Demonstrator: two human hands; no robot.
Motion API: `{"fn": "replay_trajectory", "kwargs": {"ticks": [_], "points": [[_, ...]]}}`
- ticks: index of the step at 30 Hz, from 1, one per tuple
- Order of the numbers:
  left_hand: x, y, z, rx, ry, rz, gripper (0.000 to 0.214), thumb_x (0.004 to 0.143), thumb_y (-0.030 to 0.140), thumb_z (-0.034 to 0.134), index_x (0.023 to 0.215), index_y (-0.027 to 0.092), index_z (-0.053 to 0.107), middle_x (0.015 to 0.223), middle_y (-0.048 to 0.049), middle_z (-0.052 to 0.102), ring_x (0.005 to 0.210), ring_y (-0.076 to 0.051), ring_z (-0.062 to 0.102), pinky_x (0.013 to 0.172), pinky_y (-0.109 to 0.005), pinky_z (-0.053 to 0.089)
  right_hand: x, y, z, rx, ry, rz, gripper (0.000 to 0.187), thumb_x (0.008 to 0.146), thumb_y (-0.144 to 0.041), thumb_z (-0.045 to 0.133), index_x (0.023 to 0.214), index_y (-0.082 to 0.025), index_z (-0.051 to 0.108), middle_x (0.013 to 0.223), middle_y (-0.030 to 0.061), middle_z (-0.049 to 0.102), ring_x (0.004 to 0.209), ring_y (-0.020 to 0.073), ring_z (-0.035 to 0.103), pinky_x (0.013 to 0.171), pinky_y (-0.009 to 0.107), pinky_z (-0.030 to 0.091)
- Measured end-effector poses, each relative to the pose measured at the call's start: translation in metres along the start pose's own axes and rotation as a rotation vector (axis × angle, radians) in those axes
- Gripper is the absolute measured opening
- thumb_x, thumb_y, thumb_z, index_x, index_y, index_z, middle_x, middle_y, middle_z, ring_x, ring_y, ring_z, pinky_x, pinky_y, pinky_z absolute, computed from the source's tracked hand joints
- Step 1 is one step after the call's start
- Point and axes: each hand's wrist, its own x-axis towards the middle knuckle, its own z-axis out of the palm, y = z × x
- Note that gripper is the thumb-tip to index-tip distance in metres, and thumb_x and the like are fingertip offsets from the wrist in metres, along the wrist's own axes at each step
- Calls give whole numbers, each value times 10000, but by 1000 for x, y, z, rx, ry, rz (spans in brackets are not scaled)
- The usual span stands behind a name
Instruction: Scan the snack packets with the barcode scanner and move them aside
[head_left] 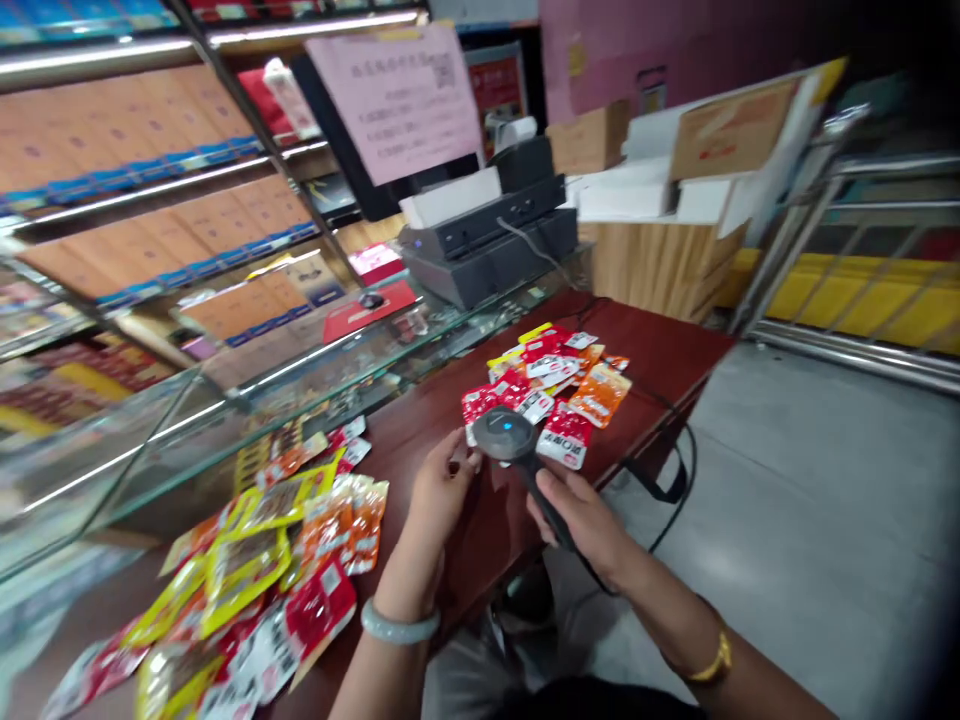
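Note:
My right hand (581,515) is wrapped round the handle of a black barcode scanner (504,432), whose head shows a small blue light. A cable runs from the handle's lower end. Just left of the scanner head, my left hand (441,485) has its fingers curled in at the near edge of a red snack packet (480,402); whether it grips that packet cannot be made out. Beyond the scanner lies a pile of red, orange and yellow snack packets (600,393) on the dark red counter (420,405).
A second heap of packets (247,575) spreads over the counter's left side. Behind stands a glass display case (247,385) with a black cash register (487,245) and a monitor bearing a pink sheet (397,105). Metal railings (862,350) are at right.

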Motion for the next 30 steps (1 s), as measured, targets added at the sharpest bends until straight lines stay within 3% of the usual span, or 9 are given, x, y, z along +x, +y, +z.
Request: {"fn": "replay_trajectory", "kwargs": {"ticks": [3,7,11,15,20,22,25,27,30], "points": [[-32,-13,-32,199,38,50,544,868,390,628,1371,183,619,1394,-149,636,1021,-237,708,906,-393,571,-2,7,8,-9,-2,55,598,850,-661,661,1218,-202,552,587,-76,496,445,88,392,440,210,313],[-74,-26,-73,517,137,-11,497,922,386,562,1368,178,626,1418,-132,625,1280,-280,604,1104,-441,467,-1,16,26,-40,-56,120,608,842,-666,666,1222,-206,551,607,-66,510,460,94,415,455,216,332],[-99,-37,-96,863,147,-48,519,936,353,555,1407,135,588,1481,-167,559,1390,-329,506,1214,-536,302,0,25,47,-92,-129,160,602,827,-681,669,1162,-193,560,598,-72,503,455,84,397,458,212,320],[-108,-40,-94,1044,72,-4,576,917,414,607,1419,133,573,1478,-196,546,1471,-374,384,1229,-669,44,0,32,60,-159,-189,162,569,849,-683,641,1125,-189,579,591,-76,485,461,82,393,456,208,318],[-110,-32,-72,972,-12,101,601,904,434,619,1449,190,544,1496,-165,540,1492,-379,341,1216,-688,-10,-1,33,64,-239,-184,142,591,858,-691,618,1166,-189,580,593,-79,481,464,90,394,463,219,336],[-109,-30,-64,896,-53,147,562,922,390,592,1453,214,534,1481,-138,566,1467,-356,394,1231,-661,59,-2,32,63,-242,-175,142,585,866,-683,614,1175,-188,578,599,-76,488,466,92,400,465,220,341],[-105,-29,-59,823,-17,145,503,948,294,528,1440,190,538,1465,-124,587,1380,-301,507,1206,-516,286,-5,29,59,-248,-169,137,592,873,-677,611,1206,-189,573,611,-69,505,470,94,413,462,217,345],[-100,-27,-62,862,67,98,501,943,277,524,1424,135,543,1439,-159,595,1322,-307,542,1129,-444,387,-7,28,55,-243,-167,132,596,878,-671,610,1224,-188,573,614,-66,512,469,92,420,460,213,341],[-93,-24,-70,998,111,13,456,915,358,585,1290,101,618,1252,-204,668,1203,-359,584,1036,-455,431,-9,28,50,-228,-164,124,603,892,-656,604,1262,-182,564,619,-65,518,463,88,422,458,211,339]]}}
